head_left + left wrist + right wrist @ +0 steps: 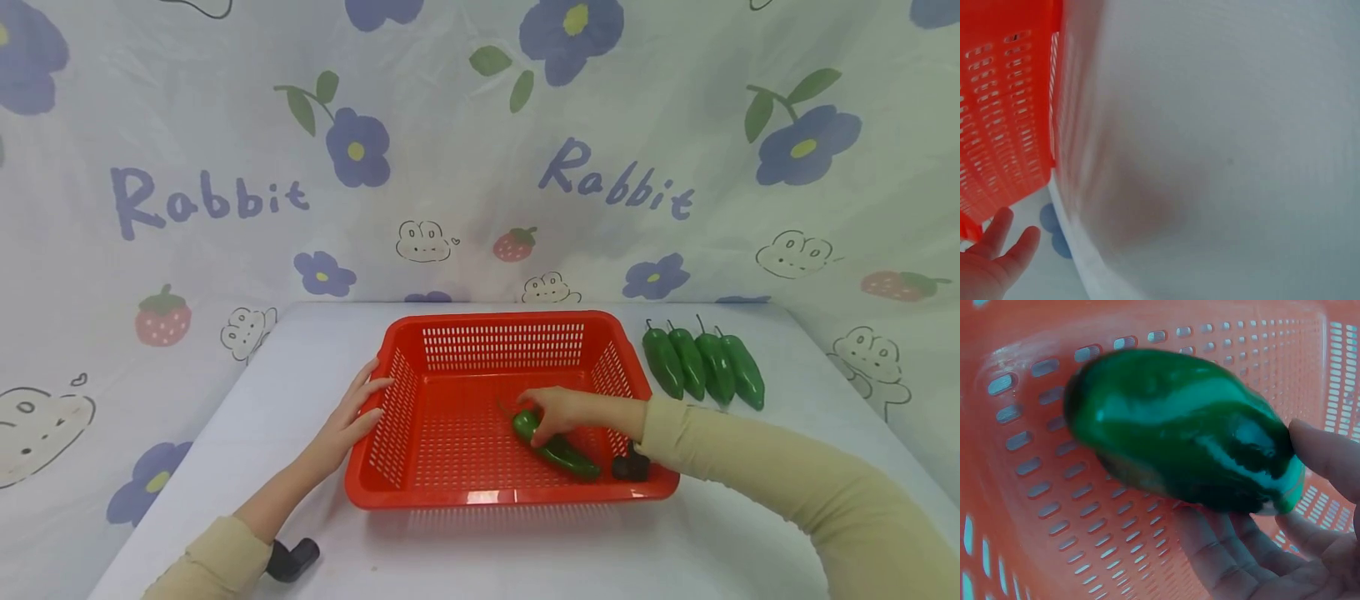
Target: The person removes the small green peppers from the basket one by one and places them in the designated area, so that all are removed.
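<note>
A red plastic basket with slotted walls stands on the white table. Inside it, my right hand grips a green pepper, thumb on one side and fingers on the other. In the right wrist view the glossy pepper is close to the camera, against the slotted basket wall. My left hand rests on the basket's left rim with its fingers reaching over it. Two fairly straight fingers of the left hand show below the basket wall in the left wrist view.
Several green peppers lie side by side on the table, right of the basket. Behind the table hangs a pale curtain printed with flowers and rabbits. Black wrist devices show at both cuffs.
</note>
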`<state>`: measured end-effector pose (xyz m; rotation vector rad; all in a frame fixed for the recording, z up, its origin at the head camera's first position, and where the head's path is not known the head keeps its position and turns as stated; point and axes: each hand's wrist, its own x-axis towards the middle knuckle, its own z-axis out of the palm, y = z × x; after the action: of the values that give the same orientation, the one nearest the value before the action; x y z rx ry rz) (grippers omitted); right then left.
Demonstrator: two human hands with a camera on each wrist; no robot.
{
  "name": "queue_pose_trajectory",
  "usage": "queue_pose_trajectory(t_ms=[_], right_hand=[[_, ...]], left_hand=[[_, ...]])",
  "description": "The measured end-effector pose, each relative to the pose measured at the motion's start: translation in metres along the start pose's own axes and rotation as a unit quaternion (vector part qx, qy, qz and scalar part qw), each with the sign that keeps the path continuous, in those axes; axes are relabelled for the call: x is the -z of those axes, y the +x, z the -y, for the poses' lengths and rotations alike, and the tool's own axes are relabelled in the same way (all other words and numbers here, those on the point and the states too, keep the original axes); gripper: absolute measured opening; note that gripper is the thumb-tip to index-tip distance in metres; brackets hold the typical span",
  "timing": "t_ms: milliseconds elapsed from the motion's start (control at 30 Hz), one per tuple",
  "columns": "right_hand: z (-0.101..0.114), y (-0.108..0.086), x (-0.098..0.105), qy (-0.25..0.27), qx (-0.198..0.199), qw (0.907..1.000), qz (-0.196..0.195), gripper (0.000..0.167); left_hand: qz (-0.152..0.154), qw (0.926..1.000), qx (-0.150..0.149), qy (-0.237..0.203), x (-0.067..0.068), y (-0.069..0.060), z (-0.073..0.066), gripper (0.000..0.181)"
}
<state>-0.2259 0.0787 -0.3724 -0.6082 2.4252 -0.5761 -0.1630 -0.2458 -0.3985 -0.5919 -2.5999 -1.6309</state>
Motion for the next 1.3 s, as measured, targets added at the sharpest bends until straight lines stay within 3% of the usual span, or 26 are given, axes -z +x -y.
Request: queue_pose_trajectory(t_ms=[167, 433, 767, 1167, 1300], right_hand=[[-0.002, 0.000, -0.001, -0.016, 0.001, 0.9998, 0.008, 0.054], [-0.004, 0.001, -0.001, 0.001, -0.006, 0.9998, 0.017, 0.052], [-0.002, -0.001, 0.004, 0.058, 0.000, 0.9983, 0.007, 0.049], [0.000, -0.009, 0.018, 0.133, 0.020, 0.9904, -0.031, 0.050], [0.001, -0.014, 0.023, 0.177, 0.024, 0.9832, -0.036, 0.050]], left_hand=[[-0.001, 1.0000, -0.001, -0.003, -0.001, 0.000, 0.000, 0.041], [0.001, 0.9999, 0.003, 0.012, 0.001, 0.000, 0.001, 0.041], [0.002, 1.0000, 0.002, 0.008, 0.001, 0.001, 0.002, 0.041], [0.003, 0.9999, -0.007, 0.007, 0.001, 0.000, 0.001, 0.041], [0.004, 0.9999, -0.008, 0.006, 0.001, 0.000, 0.000, 0.041]])
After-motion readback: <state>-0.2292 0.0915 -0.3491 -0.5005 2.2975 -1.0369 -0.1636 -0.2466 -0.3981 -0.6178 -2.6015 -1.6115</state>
